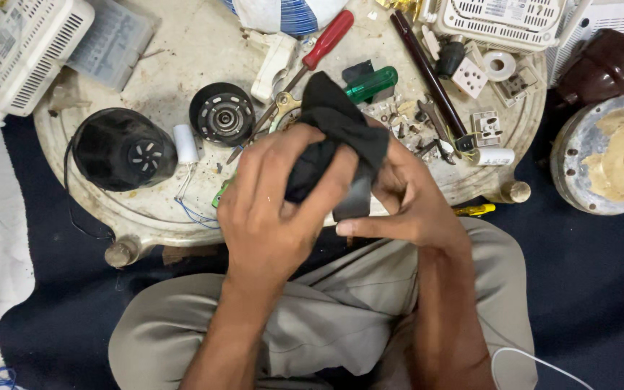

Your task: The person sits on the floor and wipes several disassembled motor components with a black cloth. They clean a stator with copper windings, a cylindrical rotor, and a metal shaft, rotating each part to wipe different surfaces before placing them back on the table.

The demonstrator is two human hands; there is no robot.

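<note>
The left hand [272, 209] is curled shut around a black cloth [337, 126], soft and limp, likely light and best gripped in a bunched fistful. It is held above the tabletop [182, 65] edge and wraps a dark flat part [353, 202], probably stiff. The right hand [406, 198] pinches that part's lower edge.
</note>
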